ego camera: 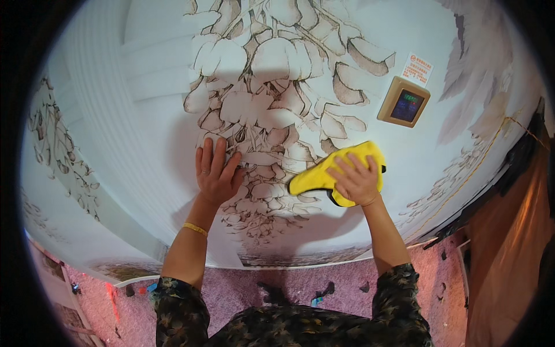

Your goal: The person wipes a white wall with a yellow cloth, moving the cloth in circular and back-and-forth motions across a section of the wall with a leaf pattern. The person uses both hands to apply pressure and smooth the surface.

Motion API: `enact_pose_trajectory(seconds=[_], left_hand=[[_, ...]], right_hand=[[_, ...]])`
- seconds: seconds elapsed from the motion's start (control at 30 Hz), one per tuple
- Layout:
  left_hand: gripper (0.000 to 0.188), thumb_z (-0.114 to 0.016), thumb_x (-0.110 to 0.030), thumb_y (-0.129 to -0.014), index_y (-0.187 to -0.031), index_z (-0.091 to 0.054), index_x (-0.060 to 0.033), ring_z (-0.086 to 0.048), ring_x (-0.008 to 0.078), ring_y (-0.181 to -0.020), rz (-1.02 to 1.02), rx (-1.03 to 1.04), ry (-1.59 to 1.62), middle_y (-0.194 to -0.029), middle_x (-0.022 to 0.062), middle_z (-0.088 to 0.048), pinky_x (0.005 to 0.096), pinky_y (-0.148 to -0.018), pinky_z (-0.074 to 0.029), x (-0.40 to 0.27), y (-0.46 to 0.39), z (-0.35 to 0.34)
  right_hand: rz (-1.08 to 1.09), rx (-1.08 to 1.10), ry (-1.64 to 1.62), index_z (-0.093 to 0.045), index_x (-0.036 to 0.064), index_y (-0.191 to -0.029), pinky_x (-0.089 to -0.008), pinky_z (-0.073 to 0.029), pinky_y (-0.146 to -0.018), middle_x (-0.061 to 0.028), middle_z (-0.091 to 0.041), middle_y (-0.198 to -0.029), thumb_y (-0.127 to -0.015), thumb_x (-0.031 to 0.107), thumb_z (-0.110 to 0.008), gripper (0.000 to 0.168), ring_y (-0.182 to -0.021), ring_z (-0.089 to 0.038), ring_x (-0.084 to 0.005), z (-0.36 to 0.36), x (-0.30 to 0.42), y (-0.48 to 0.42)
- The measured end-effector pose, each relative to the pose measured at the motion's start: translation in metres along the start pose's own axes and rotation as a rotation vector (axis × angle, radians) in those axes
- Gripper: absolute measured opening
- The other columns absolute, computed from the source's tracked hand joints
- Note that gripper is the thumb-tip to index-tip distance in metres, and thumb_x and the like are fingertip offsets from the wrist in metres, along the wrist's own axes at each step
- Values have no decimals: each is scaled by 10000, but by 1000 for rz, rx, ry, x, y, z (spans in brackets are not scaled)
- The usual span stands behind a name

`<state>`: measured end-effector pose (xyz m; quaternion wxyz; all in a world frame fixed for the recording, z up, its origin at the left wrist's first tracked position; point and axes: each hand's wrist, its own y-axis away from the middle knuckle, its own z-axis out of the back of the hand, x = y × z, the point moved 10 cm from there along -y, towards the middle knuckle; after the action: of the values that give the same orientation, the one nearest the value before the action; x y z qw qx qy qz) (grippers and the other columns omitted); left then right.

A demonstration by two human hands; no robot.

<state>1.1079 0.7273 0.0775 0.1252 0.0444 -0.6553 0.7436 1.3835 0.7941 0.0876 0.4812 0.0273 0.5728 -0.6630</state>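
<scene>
A pale surface [147, 112] printed with large brown-outlined flower clusters fills the view before me; I cannot tell whether it is a wall or a panel. My left hand [217, 173] lies palm down on the lower part of the print, fingers apart, holding nothing. To its right, my right hand [357, 180] presses a bright yellow cloth [312, 175] with dark edging against the same surface. The cloth is bunched under the palm and stretches out to the left of the fingers.
A gold-framed control panel [404, 102] with a lit screen is mounted at upper right, a label [417, 69] bearing writing above it. A yellow cord [466, 180] runs down the right side, near brown fabric [498, 269]. Small scraps lie on the pink carpet [243, 290].
</scene>
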Motion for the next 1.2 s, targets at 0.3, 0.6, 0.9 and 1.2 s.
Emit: enact_pose_trajectory(seconds=[0.3, 0.6, 0.9, 1.2], left_hand=[[340, -551, -349, -975, -1223, -636, -133, -391, 441, -1393, -26, -15, 15, -1463, 214, -483, 552, -1143, -273, -3, 1, -3], [388, -546, -299, -971, -1291, -571, -80, -355, 476, -1404, -69, -41, 16, -1488, 244, -442, 586, -1146, -240, -6, 1, -3], [451, -526, -242, -956, -1377, -517, -80, -284, 472, -1440, 103, -14, -29, -1531, 233, -381, 609, -1161, -161, -18, 10, -17], [464, -496, -258, -975, -1402, -521, -78, -286, 448, -1449, 81, -30, -17, -1527, 223, -400, 590, -1169, -157, -22, 15, -19]], right_hand=[[161, 112, -8, -673, 307, -1241, -481, -229, -1166, 99, -574, -1395, -885, 289, -600, 364, -1331, -488, -169, -16, 36, -5], [-446, -265, 161, -679, 197, -1243, -586, -218, -1144, -84, -540, -1412, -813, 227, -585, 441, -1362, -448, -335, 18, -48, -1], [170, 186, -69, -649, 288, -1273, -410, -242, -1171, 109, -543, -1435, -884, 232, -599, 396, -1355, -465, -126, -27, 37, 19], [-19, 57, -54, -669, 260, -1254, -466, -282, -1118, 70, -539, -1434, -839, 206, -612, 422, -1331, -475, -156, -51, 81, 19]])
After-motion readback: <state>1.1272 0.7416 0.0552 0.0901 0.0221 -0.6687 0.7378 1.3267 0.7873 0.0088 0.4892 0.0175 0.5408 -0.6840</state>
